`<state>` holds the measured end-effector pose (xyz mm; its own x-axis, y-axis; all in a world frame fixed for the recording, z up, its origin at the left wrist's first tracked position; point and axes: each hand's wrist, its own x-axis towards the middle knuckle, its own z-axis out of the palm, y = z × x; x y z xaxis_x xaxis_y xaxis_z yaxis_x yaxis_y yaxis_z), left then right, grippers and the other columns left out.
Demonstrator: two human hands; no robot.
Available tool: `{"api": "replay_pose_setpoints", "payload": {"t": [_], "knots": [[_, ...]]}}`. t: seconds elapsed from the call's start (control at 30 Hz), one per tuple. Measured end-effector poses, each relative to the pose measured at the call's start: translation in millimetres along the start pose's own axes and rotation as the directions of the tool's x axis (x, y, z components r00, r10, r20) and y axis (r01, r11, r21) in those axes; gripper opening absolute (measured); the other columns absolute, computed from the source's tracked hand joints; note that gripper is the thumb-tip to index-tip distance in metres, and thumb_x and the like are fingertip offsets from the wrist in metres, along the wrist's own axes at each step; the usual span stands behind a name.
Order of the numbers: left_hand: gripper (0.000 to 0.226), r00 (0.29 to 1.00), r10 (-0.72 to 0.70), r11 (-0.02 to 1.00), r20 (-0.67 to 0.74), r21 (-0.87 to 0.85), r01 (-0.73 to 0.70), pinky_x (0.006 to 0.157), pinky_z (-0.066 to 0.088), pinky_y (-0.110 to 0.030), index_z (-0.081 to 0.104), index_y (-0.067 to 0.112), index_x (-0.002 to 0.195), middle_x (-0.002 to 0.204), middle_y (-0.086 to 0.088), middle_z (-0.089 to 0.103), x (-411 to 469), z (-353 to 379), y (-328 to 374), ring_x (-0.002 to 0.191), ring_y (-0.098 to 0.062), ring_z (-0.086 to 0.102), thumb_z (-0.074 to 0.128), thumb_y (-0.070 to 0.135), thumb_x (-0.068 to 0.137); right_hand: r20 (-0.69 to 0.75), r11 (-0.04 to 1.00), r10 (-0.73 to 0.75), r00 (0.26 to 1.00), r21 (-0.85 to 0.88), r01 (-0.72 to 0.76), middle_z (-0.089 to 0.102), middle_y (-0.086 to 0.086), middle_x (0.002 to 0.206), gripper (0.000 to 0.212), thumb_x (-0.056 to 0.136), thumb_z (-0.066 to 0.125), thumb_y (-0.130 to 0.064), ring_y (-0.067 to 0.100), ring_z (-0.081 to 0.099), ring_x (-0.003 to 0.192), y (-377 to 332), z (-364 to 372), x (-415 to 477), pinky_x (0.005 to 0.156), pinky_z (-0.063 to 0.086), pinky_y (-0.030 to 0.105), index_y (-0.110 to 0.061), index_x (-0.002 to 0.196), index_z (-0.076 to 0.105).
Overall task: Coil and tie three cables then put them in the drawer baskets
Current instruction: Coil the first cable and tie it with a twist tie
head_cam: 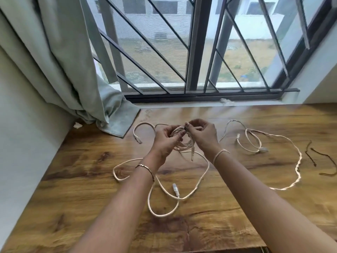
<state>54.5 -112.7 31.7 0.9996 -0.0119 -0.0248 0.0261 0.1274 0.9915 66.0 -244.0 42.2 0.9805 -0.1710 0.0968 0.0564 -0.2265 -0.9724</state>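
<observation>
Wooden table [91, 207] by barred window [196, 52]. Coiled cable [184, 143] clasped in curled left hand [165, 141], between both hands. Dark tie [186, 128] pinched by right hand [202, 133] at coil top. Keep loops bunched, twist tie snug before releasing.

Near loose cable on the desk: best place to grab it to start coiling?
Probably pinch the near cable just behind its plug, coming from straight above: that end lies flat on the desk, inside the cable's own loop, with nothing lying over it.
</observation>
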Motion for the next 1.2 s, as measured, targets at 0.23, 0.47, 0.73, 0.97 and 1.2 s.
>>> {"api": "replay_pose_setpoints", "payload": {"t": [0.23, 0.47, 0.73, 0.97, 1.2], "knots": [[0.022, 0.993, -0.089, 0.995, 0.078, -0.039, 0.093, 0.055, 0.049, -0.017, 0.067, 0.004, 0.105, 0.082, -0.005, 0.066, 2, 20, -8, 0.065, -0.011, 0.058, 0.069, 0.007, 0.084, 0.059, 0.953, -0.125, 0.99, -0.272, 0.136, 0.073, -0.008, 0.08, 0.007, 0.082, 0.071, -0.031, 0.006, 0.07, 0.078, 11, -30, -7, 0.072, 0.06, 0.038, -0.024, 0.085, 0.069], [0.036, 0.979, -0.116, 0.99, 0.167, -0.062, 0.128, 0.053, 0.05, -0.019, 0.061, -0.001, 0.109, 0.082, -0.007, 0.067, 5, 54, -11, 0.06, -0.01, 0.062, 0.075, 0.008, 0.078, -0.005, 1.0, 0.011, 1.0, -0.008, -0.011, 0.073, 0.007, 0.084, 0.013, 0.078, 0.077, -0.014, 0.015, 0.068, 0.079, 17, -69, -13, 0.07, 0.056, 0.028, -0.01, 0.087, 0.069], [0.015, 0.947, -0.099, 0.99, 0.307, -0.064, 0.124, 0.053, 0.051, -0.019, 0.067, 0.005, 0.093, 0.08, -0.008, 0.068, 8, 91, -26, 0.059, -0.007, 0.064, 0.072, 0.001, 0.08, 0.244, 0.932, 0.258, 0.935, 0.192, -0.307, 0.064, 0.006, 0.1, 0.02, 0.094, 0.057, -0.012, 0.014, 0.061, 0.087, 17, -112, -38, 0.068, 0.053, 0.027, -0.024, 0.109, 0.052], [0.027, 0.88, -0.153, 0.982, 0.449, -0.033, 0.187, 0.056, 0.05, -0.024, 0.067, -0.001, 0.104, 0.077, -0.006, 0.068, -3, 132, -42, 0.063, -0.012, 0.061, 0.074, 0.006, 0.079, 0.045, 0.927, 0.332, 0.942, 0.166, -0.335, 0.062, 0.003, 0.096, 0.028, 0.095, 0.051, -0.002, 0.011, 0.062, 0.075, 25, -148, -64, 0.069, 0.052, 0.026, -0.018, 0.118, 0.047], [0.034, 0.743, -0.252, 0.956, 0.62, 0.039, 0.291, 0.067, 0.056, -0.027, 0.066, 0.0, 0.11, 0.091, -0.014, 0.071, -25, 200, -51, 0.075, -0.019, 0.067, 0.074, 0.011, 0.079, -0.274, 0.926, 0.377, 0.885, 0.074, -0.371, 0.066, 0.005, 0.105, 0.026, 0.094, 0.048, -0.005, 0.009, 0.062, 0.08, 42, -211, -89, 0.059, 0.046, 0.015, -0.014, 0.118, 0.051]]}}
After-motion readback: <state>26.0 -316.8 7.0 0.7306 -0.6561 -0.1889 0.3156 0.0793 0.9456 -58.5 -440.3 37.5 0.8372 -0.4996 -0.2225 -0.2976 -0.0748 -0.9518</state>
